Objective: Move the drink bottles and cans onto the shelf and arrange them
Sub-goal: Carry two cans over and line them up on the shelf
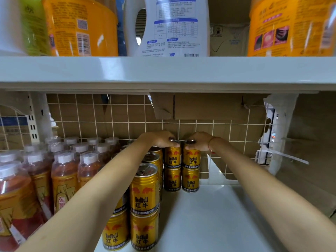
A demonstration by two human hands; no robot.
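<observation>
Gold Red Bull cans stand stacked two high on the white shelf (214,215). At the back, my left hand (160,140) grips the top of one upper can (172,158), fingers curled over its rim. Beside it, my right hand (199,140) grips the top of the neighbouring upper can (191,160). Each held can sits on a lower can (190,181). A nearer stack of cans (144,188) stands in front, between my forearms. Bottles of reddish drink (61,179) with white caps fill the shelf's left side.
A white wire grid (116,120) backs the shelf, with cardboard behind it. The shelf board above (163,73) carries large orange and white jugs (174,26). A shelf upright (280,133) stands at the right. Bare shelf surface lies right of the cans.
</observation>
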